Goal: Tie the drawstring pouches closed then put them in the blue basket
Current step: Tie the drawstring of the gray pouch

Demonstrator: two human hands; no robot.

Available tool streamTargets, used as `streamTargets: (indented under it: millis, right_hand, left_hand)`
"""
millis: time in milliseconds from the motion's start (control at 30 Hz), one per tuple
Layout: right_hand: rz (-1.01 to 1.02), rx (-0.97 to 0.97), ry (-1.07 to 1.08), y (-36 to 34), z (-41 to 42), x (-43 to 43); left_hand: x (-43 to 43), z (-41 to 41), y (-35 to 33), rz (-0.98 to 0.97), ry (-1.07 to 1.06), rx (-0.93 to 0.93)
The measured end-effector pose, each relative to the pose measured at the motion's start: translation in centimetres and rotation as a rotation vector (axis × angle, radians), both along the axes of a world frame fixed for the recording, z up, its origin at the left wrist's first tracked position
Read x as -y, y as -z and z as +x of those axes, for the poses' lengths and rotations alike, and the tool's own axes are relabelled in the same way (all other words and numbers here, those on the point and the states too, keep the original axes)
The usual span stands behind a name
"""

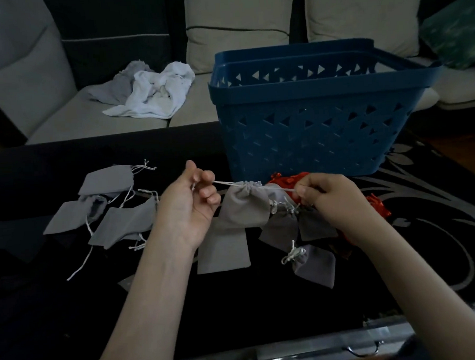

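Seen from the head, the left hand [189, 201] and right hand [331, 199] each pinch an end of the white drawstring [225, 183] of the grey pouch [244, 204], its mouth gathered, held above the dark table [45, 313] just before the blue basket [310, 126], whose inside is hidden.
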State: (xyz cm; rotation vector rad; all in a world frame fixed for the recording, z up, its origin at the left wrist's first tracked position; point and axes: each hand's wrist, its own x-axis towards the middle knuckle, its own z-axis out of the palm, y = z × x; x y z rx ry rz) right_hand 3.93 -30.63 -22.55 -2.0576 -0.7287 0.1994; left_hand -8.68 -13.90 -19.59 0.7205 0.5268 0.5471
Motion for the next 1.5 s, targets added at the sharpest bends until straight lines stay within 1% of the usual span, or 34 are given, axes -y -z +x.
streamTargets:
  millis: [67,133,233,300,400,567,667,867,933,1000,1100,1167,1333,1500]
  right_hand:
    - [0.019,0.024,-0.008,0.0,-0.2,-0.3]
    - [0.065,-0.020,-0.039,-0.1,-0.1,-0.3]
    - [0.126,-0.084,-0.108,-0.5,-0.5,-0.3]
    - [0.144,-0.050,-0.167,-0.9,-1.1,-0.3]
    - [0.156,-0.013,-0.232,-1.4,-2.2,-0.4]
    - [0.179,0.073,-0.275,-1.1,-2.9,-1.2]
    - [0.231,0.063,-0.256,-1.2,-3.1,-1.4]
    - [0.278,0.085,-0.192,-1.0,-3.1,-2.2]
    - [0.322,0.036,-0.205,-1.0,-3.0,-2.4]
    - [0.359,-0.023,-0.243,-1.1,-3.2,-2.4]
    - [0.421,-0.081,-0.278,-1.2,-3.6,-2.7]
    - [0.431,-0.107,-0.273,-1.1,-3.6,-2.8]
    - [0.414,-0.112,-0.239,-0.9,-3.4,-3.0]
    - [0.458,-0.181,-0.240,-1.2,-3.2,-2.9]
  left_hand:
    - [-0.1,-0.1,0.0,0.061,-0.035,-0.016]
    - [0.1,-0.1,-0.1,0.158,-0.011,-0.040]
    - [0.8,-0.2,-0.1,0.347,0.132,-0.047]
    - [1.3,-0.3,0.1,0.501,0.212,-0.070]
    - [1.8,-0.2,0.4,0.705,0.277,-0.163]
    - [3.3,0.2,0.8,0.698,0.370,-0.233]
    - [2.9,0.2,0.9,0.815,0.442,-0.272]
    - [3.1,-0.2,0.7,0.944,0.571,-0.325]
    - [3.2,-0.3,0.8,0.960,0.596,-0.332]
    - [3.3,-0.4,0.8,0.957,0.566,-0.319]
    - [3.2,-0.2,1.0,1.037,0.461,-0.321]
    - [2.9,-0.2,1.0,1.052,0.394,-0.322]
    - [2.4,-0.4,0.7,0.921,0.246,-0.335]
    - [2.3,-0.4,0.6,0.859,0.216,-0.410]
